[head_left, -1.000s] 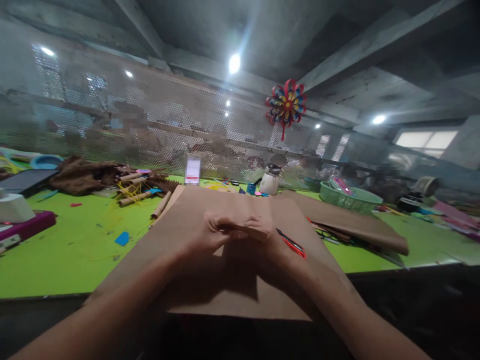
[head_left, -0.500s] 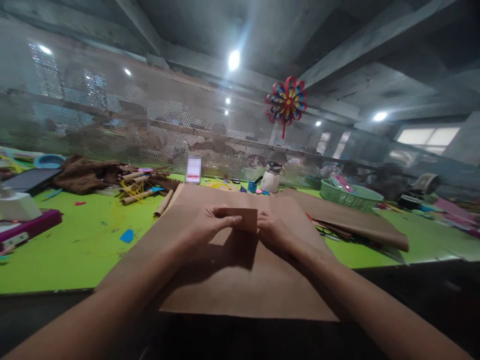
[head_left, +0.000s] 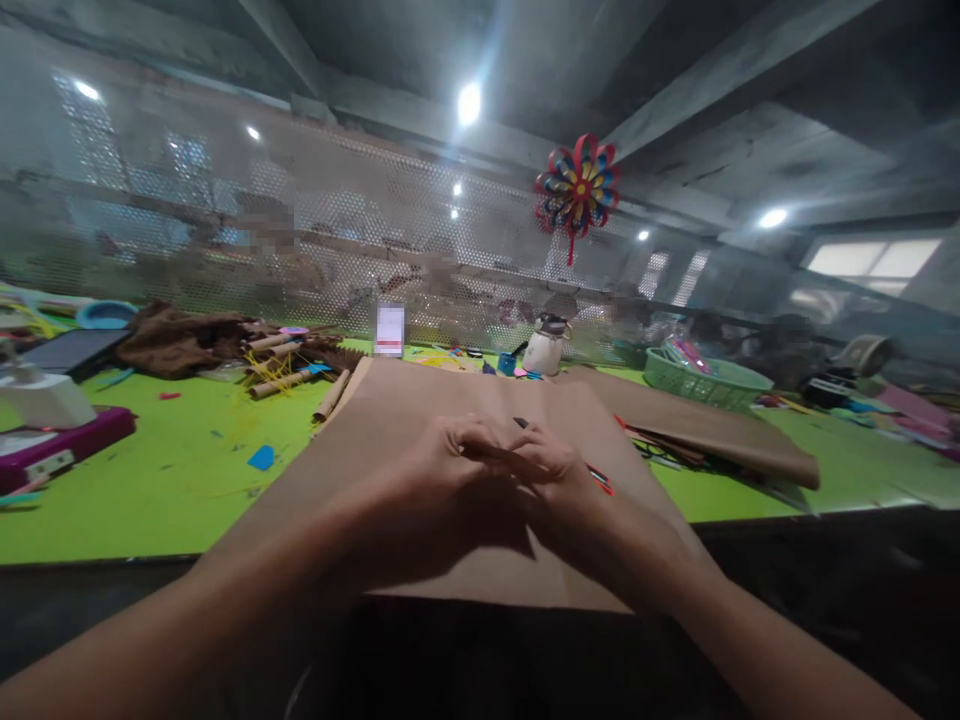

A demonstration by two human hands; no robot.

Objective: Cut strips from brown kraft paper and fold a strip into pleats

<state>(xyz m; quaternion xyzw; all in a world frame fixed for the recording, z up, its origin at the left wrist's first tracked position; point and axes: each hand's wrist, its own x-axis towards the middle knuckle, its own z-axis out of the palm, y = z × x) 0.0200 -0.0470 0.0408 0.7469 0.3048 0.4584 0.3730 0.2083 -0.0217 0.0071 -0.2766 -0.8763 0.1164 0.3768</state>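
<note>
Forearms: ours come in from the bottom corners and converge over the near edge of the tabletop.
Left hand: we see it fingers curled, thumb and fingertips pinched on a folded paper piece.
Right hand: it is curled the same way, its fingertips meeting the left hand's and gripping the other end of the same piece.
Folded paper piece: brown and seen almost edge-on as a thin strip between our two hands, it is held just above the big sheet; we cannot tell how many folds it has.
Kraft paper sheet: wide and brown, it lies flat under both hands and reaches from the near tabletop edge back toward the screen.
Scissors: red-and-black, they are just beyond the right hand and partly hidden by it; we cannot tell whether the fingers touch them.
Tabletop surface: bright green, with a blue scrap lying left of the sheet.
Magenta box: it sits at the far left with a white object on top.
Second brown sheet: it lies to the right, over some dark clutter.
Paper rolls: a loose heap rests beside the sheet's far left corner, and a brown cloth pile sits just beyond it.
White jar: it stands past the far edge of the sheet.
Green basket: it stands to the right of the jar, with things inside.
Perforated screen: it runs along the back of the tabletop.
Paper pinwheel: red, blue and yellow, it hangs above the jar.
</note>
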